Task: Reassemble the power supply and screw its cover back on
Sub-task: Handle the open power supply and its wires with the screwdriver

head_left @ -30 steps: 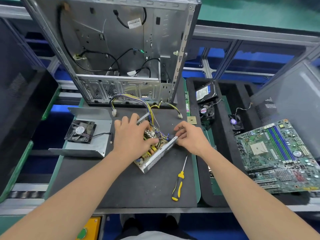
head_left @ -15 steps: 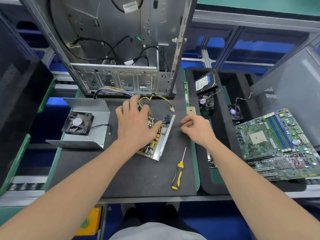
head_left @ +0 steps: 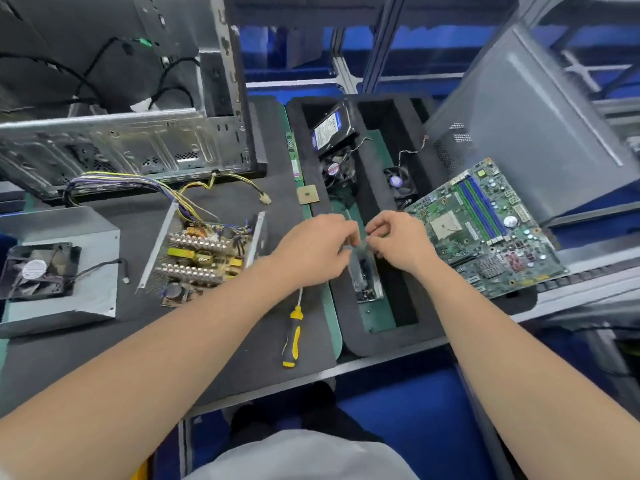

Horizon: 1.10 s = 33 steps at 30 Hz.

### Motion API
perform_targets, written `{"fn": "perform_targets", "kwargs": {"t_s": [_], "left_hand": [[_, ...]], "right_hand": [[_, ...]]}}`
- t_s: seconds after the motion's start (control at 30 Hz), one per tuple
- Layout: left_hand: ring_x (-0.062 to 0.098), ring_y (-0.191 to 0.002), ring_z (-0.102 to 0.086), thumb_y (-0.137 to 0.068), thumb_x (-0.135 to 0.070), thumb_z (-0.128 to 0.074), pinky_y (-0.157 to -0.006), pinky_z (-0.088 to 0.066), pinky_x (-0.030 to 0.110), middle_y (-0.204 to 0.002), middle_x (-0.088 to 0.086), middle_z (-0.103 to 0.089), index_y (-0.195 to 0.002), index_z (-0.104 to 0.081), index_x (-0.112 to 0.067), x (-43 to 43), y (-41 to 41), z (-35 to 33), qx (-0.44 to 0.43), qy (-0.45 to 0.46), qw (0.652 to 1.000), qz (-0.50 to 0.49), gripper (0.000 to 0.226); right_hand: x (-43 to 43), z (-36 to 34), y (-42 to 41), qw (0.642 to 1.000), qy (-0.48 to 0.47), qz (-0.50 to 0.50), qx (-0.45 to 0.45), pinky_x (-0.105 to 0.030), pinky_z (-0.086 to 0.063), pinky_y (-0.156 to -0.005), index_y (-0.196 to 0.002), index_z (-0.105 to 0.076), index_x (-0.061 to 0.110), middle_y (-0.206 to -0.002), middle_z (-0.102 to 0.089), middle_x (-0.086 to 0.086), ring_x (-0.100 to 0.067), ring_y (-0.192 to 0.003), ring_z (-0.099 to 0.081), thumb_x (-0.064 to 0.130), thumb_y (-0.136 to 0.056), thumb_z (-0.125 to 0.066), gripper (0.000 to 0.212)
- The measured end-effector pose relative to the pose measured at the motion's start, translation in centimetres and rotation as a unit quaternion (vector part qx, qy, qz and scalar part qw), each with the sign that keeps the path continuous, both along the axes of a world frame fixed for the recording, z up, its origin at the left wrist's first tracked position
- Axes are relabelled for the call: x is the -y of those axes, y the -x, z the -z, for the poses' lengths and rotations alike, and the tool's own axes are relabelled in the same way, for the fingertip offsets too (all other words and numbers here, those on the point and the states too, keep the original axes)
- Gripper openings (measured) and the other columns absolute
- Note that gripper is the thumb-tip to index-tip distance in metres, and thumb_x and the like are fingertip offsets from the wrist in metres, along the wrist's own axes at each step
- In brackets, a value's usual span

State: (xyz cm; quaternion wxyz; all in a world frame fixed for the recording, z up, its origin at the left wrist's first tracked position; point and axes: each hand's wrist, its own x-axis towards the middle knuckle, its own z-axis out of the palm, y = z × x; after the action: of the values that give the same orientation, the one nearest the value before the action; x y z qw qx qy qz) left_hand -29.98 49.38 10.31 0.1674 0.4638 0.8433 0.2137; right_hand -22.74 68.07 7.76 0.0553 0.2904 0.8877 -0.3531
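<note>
Both hands have come off the power supply (head_left: 204, 254). Left hand (head_left: 318, 251) and right hand (head_left: 398, 244) now meet over the foam tray (head_left: 346, 341), fingers curled. Probably fetching screws, but I can't tell if either holds one. The supply sits open on the mat (head_left: 138, 209), cover (head_left: 86, 306) further left and not yet on. Screwdriver (head_left: 292, 336) is untouched.

Left hand (head_left: 313, 251), right hand (head_left: 398, 242) nearly touching, fingers curled toward each other.
</note>
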Motion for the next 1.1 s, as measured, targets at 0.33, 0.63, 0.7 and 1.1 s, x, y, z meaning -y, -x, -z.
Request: {"fn": "perform_targets", "kwargs": {"t_s": [0.33, 0.63, 0.7, 1.1], "left_hand": [[0.024, -0.109, -0.064, -0.090, -0.009, -0.061, -0.097, -0.049, 0.038, -0.111, -0.001, -0.072, -0.104, -0.076, -0.025, -7.3, -1.1, 4.5, -0.014, 0.170, 0.981, 0.089, 0.026], [0.030, -0.100, -0.068, -0.092, -0.019, -0.066, -0.078, -0.051, 0.036, -0.108, 0.007, -0.068, -0.101, -0.065, -0.016, -12.0, -2.8, 8.5, -0.106, 0.329, 0.932, 0.107, 0.009], [0.028, -0.096, -0.069, -0.092, -0.018, -0.066, -0.070, -0.043, 0.033, -0.103, 0.006, -0.068, -0.088, -0.059, -0.017, -12.5, -3.3, 9.4, -0.110, 0.334, 0.932, 0.084, 0.008], [0.029, -0.103, -0.067, -0.091, -0.022, -0.063, -0.084, -0.043, 0.035, -0.109, 0.008, -0.071, -0.092, -0.056, -0.023, -12.3, -4.1, 10.9, -0.131, 0.331, 0.930, 0.094, 0.007]], "right_hand": [[-5.7, 2.3, -3.3, 0.999, 0.021, -0.004, 0.024, -0.022, -0.046, -0.056, -0.088, -0.068, 0.019, -0.073, -0.065, 0.003, -0.009, -0.057, -0.059, 0.012, -0.084, -0.085, 0.019], [-7.7, 2.8, -2.7, 0.991, 0.125, -0.018, 0.050, -0.017, -0.046, -0.040, -0.089, -0.067, 0.016, -0.075, -0.066, -0.002, -0.006, -0.038, -0.059, 0.011, -0.085, -0.088, 0.022], [-8.0, 3.0, -2.7, 0.989, 0.136, -0.019, 0.050, -0.017, -0.045, -0.041, -0.089, -0.067, 0.017, -0.076, -0.067, -0.002, -0.009, -0.040, -0.063, 0.013, -0.085, -0.089, 0.022], [-8.2, 3.4, -3.0, 0.987, 0.156, -0.016, 0.041, -0.018, -0.044, -0.040, -0.091, -0.067, 0.014, -0.077, -0.067, -0.002, -0.012, -0.043, -0.064, 0.011, -0.085, -0.087, 0.022]]}}
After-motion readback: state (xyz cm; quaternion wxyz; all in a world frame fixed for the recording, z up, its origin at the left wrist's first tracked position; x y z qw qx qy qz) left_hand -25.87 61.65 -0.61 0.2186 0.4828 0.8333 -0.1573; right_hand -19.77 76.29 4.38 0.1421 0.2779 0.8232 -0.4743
